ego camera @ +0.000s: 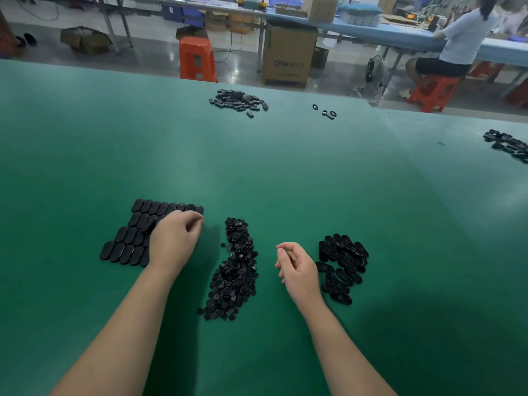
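Note:
Black oval parts (pixel 160 207) lie side by side in neat rows on the green table (pixel 285 172), at the near left. My left hand (pixel 174 241) rests over the right end of those rows with its fingers curled down; whatever is under the fingertips is hidden. A long heap of small round black parts (pixel 234 270) lies between my hands. To the right of it is a loose pile of black oval shells (pixel 343 261). My right hand (pixel 297 267) hovers between the two heaps, fingers loosely curled, with nothing visible in it.
Further black part piles lie at the table's far side (pixel 238 100) and right edge (pixel 510 144), with a few loose rings (pixel 328 113). Beyond the table stand orange stools (pixel 197 58), a cardboard box (pixel 288 52), and a seated person (pixel 457 41) at another bench.

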`<state>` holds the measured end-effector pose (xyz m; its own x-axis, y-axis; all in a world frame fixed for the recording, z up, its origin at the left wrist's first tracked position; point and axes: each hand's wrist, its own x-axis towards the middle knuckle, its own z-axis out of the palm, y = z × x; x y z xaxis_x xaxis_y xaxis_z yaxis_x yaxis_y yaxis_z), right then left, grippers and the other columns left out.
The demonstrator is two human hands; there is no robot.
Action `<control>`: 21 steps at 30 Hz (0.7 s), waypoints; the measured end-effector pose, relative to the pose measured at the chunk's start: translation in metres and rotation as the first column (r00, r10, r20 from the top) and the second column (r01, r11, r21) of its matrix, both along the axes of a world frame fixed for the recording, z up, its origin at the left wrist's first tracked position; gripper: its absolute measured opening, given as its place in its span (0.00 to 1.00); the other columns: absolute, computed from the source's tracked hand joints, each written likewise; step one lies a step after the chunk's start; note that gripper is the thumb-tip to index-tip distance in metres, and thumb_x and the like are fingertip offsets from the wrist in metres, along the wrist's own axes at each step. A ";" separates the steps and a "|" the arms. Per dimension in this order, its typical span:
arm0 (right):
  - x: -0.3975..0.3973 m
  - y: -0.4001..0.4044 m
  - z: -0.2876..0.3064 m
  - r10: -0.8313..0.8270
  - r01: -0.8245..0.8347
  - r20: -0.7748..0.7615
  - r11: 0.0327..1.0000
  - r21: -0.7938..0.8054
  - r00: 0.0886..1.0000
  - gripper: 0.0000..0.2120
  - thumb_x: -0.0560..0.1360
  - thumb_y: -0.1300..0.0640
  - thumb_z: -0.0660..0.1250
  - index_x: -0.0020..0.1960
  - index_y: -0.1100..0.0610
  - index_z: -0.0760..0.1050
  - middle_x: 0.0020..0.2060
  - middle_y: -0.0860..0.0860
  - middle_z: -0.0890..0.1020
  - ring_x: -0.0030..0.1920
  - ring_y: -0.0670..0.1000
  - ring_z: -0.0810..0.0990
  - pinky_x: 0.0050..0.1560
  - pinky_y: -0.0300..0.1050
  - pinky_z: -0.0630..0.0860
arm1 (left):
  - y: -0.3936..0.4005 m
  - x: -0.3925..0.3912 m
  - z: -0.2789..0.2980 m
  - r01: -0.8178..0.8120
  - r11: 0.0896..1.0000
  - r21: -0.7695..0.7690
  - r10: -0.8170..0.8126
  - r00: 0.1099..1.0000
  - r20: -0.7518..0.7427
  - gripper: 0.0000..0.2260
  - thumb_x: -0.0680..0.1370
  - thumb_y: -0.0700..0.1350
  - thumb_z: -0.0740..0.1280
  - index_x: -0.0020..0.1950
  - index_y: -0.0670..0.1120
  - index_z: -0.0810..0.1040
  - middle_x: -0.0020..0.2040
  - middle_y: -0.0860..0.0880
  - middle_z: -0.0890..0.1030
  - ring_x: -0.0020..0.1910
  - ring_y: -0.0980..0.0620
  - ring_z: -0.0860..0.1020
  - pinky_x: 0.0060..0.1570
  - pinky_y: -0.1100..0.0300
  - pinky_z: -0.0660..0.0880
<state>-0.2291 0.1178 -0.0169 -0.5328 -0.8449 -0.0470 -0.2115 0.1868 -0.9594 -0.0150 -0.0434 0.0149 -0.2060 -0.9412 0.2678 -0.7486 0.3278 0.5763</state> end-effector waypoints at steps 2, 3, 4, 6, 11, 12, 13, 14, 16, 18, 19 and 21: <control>0.000 0.000 0.000 0.002 -0.002 -0.004 1.000 0.004 1.000 0.06 0.82 0.54 0.65 0.49 0.47 0.79 0.34 0.46 0.81 0.33 0.43 0.76 0.36 0.45 0.77 | 0.010 -0.012 -0.005 0.113 0.989 0.096 -0.116 0.993 0.031 0.06 0.79 0.47 0.70 0.52 0.52 0.85 0.44 0.56 0.79 0.40 0.58 0.76 0.41 0.59 0.76; 0.000 0.000 0.000 0.003 -0.003 -0.004 1.000 0.004 1.000 0.06 0.82 0.55 0.65 0.49 0.47 0.79 0.34 0.46 0.81 0.32 0.43 0.76 0.36 0.45 0.77 | 0.015 -0.017 -0.009 0.138 0.981 0.138 -0.145 0.988 0.048 0.06 0.79 0.47 0.69 0.53 0.51 0.85 0.45 0.55 0.79 0.40 0.59 0.76 0.42 0.59 0.77; 0.001 0.001 0.000 0.004 -0.004 -0.003 1.000 0.004 1.000 0.06 0.82 0.55 0.65 0.49 0.48 0.79 0.33 0.46 0.81 0.32 0.43 0.76 0.35 0.46 0.76 | 0.019 -0.021 -0.013 0.141 0.976 0.163 -0.153 0.986 0.061 0.07 0.80 0.47 0.69 0.55 0.50 0.85 0.45 0.54 0.79 0.40 0.58 0.77 0.43 0.58 0.79; 0.001 0.001 0.001 0.006 -0.006 -0.001 1.000 0.005 1.000 0.05 0.82 0.55 0.65 0.49 0.48 0.79 0.33 0.46 0.81 0.32 0.44 0.75 0.35 0.47 0.75 | 0.027 -0.027 -0.021 0.117 0.977 0.180 -0.134 0.987 0.085 0.08 0.81 0.46 0.67 0.56 0.49 0.85 0.46 0.53 0.79 0.41 0.54 0.77 0.44 0.55 0.79; 0.002 0.001 0.000 0.018 -0.018 -0.011 1.000 0.016 1.000 0.06 0.82 0.56 0.65 0.49 0.48 0.78 0.33 0.48 0.79 0.32 0.47 0.73 0.34 0.47 0.72 | 0.038 -0.033 -0.030 0.065 0.985 0.158 -0.085 0.988 0.129 0.09 0.82 0.47 0.66 0.57 0.50 0.85 0.45 0.54 0.76 0.42 0.52 0.77 0.40 0.57 0.77; 0.002 0.001 0.000 0.019 -0.019 -0.015 1.000 0.019 1.000 0.06 0.82 0.56 0.65 0.49 0.48 0.78 0.33 0.48 0.79 0.32 0.47 0.72 0.33 0.47 0.71 | 0.038 -0.033 -0.030 0.060 0.985 0.159 -0.081 0.988 0.129 0.09 0.82 0.46 0.66 0.57 0.50 0.85 0.46 0.54 0.76 0.41 0.52 0.77 0.40 0.57 0.77; 0.002 0.001 0.000 0.020 -0.019 -0.021 1.000 0.023 1.000 0.06 0.82 0.56 0.64 0.49 0.48 0.78 0.33 0.50 0.80 0.31 0.46 0.72 0.33 0.47 0.71 | 0.038 -0.033 -0.031 0.058 0.986 0.158 -0.078 0.989 0.125 0.09 0.81 0.46 0.66 0.57 0.49 0.85 0.46 0.54 0.76 0.41 0.53 0.77 0.39 0.58 0.76; 0.002 0.000 -0.001 0.021 -0.020 -0.029 0.999 0.028 0.999 0.06 0.82 0.56 0.64 0.49 0.48 0.78 0.34 0.52 0.80 0.31 0.46 0.71 0.32 0.46 0.70 | 0.038 -0.033 -0.031 0.057 0.986 0.154 -0.075 0.990 0.117 0.08 0.81 0.46 0.67 0.56 0.49 0.85 0.45 0.54 0.76 0.40 0.53 0.76 0.38 0.58 0.75; 0.003 0.000 -0.001 0.024 -0.022 -0.045 0.999 0.039 0.999 0.07 0.82 0.56 0.65 0.48 0.47 0.78 0.37 0.55 0.81 0.30 0.45 0.70 0.31 0.44 0.69 | 0.040 -0.031 -0.033 0.052 0.990 0.135 -0.065 0.993 0.095 0.07 0.81 0.46 0.67 0.54 0.49 0.85 0.43 0.54 0.75 0.38 0.54 0.76 0.35 0.59 0.74; 0.003 0.000 -0.001 0.023 -0.021 -0.052 0.999 0.044 0.998 0.08 0.82 0.57 0.64 0.48 0.46 0.78 0.38 0.56 0.80 0.30 0.45 0.69 0.31 0.43 0.68 | 0.043 -0.030 -0.037 0.035 0.993 0.111 -0.044 0.996 0.073 0.07 0.81 0.46 0.67 0.53 0.50 0.85 0.41 0.55 0.75 0.36 0.55 0.75 0.31 0.60 0.72; 0.004 0.000 -0.001 0.022 -0.019 -0.058 0.999 0.044 0.998 0.08 0.82 0.57 0.64 0.47 0.45 0.78 0.38 0.56 0.80 0.30 0.45 0.70 0.31 0.43 0.68 | 0.045 -0.029 -0.039 0.026 0.995 0.099 -0.032 0.997 0.063 0.06 0.81 0.46 0.67 0.52 0.50 0.85 0.41 0.55 0.75 0.35 0.55 0.75 0.30 0.60 0.71; 0.004 0.000 -0.001 0.021 -0.017 -0.084 0.999 0.041 0.996 0.09 0.82 0.56 0.65 0.46 0.44 0.78 0.38 0.55 0.80 0.31 0.45 0.71 0.32 0.42 0.69 | 0.046 -0.029 -0.043 0.011 0.997 0.079 -0.015 0.999 0.050 0.06 0.81 0.46 0.67 0.51 0.50 0.84 0.41 0.55 0.76 0.34 0.56 0.75 0.30 0.60 0.71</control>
